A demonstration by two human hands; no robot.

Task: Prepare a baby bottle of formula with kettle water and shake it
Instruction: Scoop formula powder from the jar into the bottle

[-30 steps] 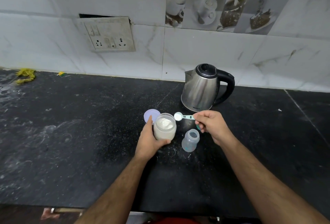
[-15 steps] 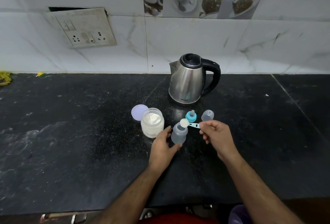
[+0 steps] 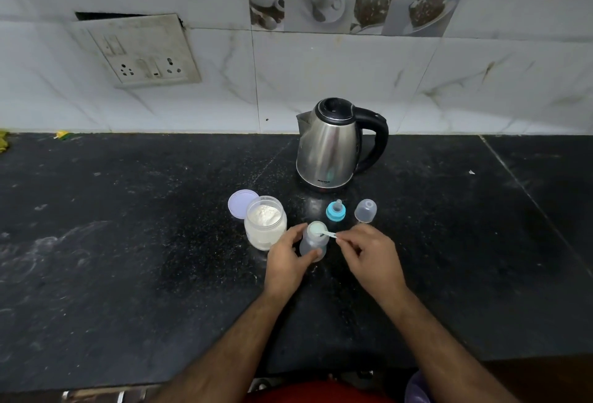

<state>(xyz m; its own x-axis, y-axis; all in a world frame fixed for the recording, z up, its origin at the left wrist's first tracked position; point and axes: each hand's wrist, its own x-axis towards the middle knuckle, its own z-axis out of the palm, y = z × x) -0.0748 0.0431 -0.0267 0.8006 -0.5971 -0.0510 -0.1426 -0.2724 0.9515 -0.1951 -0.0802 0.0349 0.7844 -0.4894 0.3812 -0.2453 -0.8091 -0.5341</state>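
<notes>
Black stone counter [image 3: 134,242] under white marble tiles, dusted with spilled powder. At centre, a small clear baby bottle [image 3: 313,243] standing upright and uncapped; open formula jar [image 3: 265,226] just beside it at nine o'clock, lilac jar lid [image 3: 239,202] behind that at ten. Steel kettle [image 3: 330,146] at twelve, well apart. Blue teat ring [image 3: 336,211] at one o'clock and clear cap [image 3: 365,210] at two, both near.

Left hand [image 3: 285,261] curled round the bottle — thumb in front, fingers behind, closed on its lower body. Right hand [image 3: 372,258] pinching the handle of a measuring scoop [image 3: 322,233], bowl over the bottle mouth, seemingly tipped to empty; other fingers loosely folded. Both forearms reaching in from six o'clock, wrists low over the counter.

Probably very light, thin plastic, easy to knock over while empty — best steadied low on the body, as now, not squeezed. Likely smooth and slippery if powder-dusted. Narrow mouth, so easy to spill around the rim. Likely hot to the touch once kettle water goes in.
</notes>
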